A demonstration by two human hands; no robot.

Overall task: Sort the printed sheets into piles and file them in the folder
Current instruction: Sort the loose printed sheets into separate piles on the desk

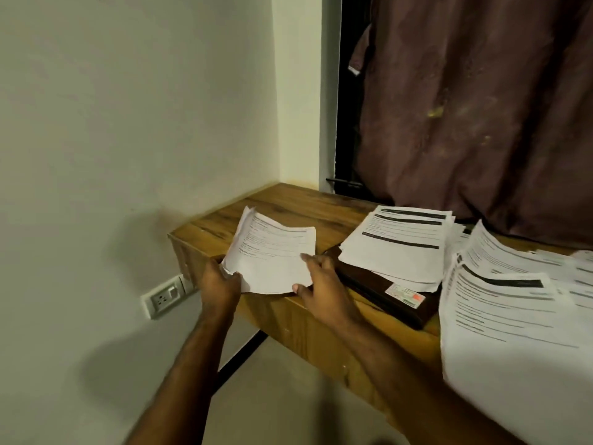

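Both hands, left hand (221, 279) and right hand (316, 277), grip small sheet bundle (272, 258). Right of hands: piles (398, 248) half-sorted atop dark folder (385, 293); filing not begun.

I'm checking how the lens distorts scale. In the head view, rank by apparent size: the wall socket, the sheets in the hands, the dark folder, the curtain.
1. curtain
2. dark folder, partly under papers, so unsure against 3
3. held sheets
4. wall socket

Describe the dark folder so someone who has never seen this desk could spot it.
On the wooden desk below the maroon curtain, look just right of the hands. The dark brown folder lies flat under a paper pile, the only dark item, with a small coloured sticker.
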